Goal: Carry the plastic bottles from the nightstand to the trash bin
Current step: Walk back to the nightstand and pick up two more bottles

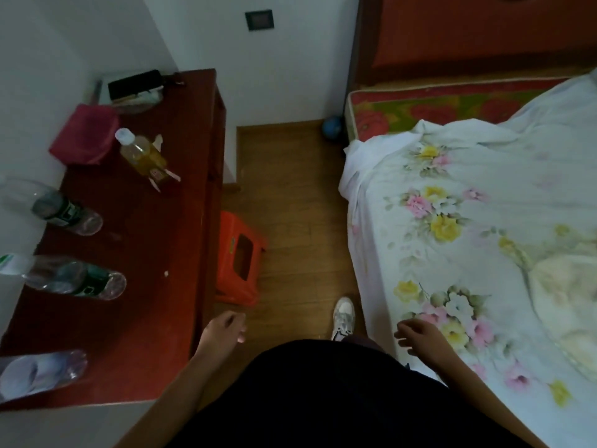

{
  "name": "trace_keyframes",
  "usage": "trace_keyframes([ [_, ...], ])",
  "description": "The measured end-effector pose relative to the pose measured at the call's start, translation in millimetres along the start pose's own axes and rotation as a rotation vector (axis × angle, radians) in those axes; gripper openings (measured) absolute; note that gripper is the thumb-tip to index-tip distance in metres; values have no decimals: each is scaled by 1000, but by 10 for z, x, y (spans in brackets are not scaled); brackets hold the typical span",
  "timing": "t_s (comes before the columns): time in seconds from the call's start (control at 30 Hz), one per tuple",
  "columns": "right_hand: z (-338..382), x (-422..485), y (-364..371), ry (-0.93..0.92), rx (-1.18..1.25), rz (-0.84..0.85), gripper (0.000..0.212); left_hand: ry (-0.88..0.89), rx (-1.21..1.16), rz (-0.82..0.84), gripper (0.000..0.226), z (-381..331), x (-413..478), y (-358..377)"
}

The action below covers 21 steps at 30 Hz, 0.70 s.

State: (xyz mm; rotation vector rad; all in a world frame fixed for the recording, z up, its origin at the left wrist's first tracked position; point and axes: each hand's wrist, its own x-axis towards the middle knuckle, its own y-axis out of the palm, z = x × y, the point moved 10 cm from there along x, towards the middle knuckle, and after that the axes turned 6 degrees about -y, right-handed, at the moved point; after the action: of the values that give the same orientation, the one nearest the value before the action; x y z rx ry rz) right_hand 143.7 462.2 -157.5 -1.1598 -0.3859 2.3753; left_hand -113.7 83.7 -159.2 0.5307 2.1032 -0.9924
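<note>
Neither grip holds anything: left hand point(226, 328) and right hand point(416, 337) hang loose. Bottles point(77, 279) stand on the desk point(155, 240); a careless reach could topple them against the stool point(239, 260).

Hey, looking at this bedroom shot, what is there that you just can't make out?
Head view only:
- Trash bin: not in the frame at all.
- Nearest bottle: its top is cut off by the left edge.
- Middle bottle: label print too blurred to read.
- Far clear bottle: neck lost in wide-angle blur at the left edge.
- Dark item at the back of the nightstand: too dim to identify.
- Left hand and right hand: both empty.
</note>
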Motion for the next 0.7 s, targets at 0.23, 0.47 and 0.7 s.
trace_keyframes([
  [0.23,1539,1044,141,-213,-256,259,16,-199,-214,-164,23,146,82,-220],
  [0.47,2907,1611,835,-315,-363,483,7,-318,-463,-363,24,371,-90,-561],
  [0.7,4045,1761,1711,-511,-499,599,20,-303,-652,-458,25,186,-102,-964],
])
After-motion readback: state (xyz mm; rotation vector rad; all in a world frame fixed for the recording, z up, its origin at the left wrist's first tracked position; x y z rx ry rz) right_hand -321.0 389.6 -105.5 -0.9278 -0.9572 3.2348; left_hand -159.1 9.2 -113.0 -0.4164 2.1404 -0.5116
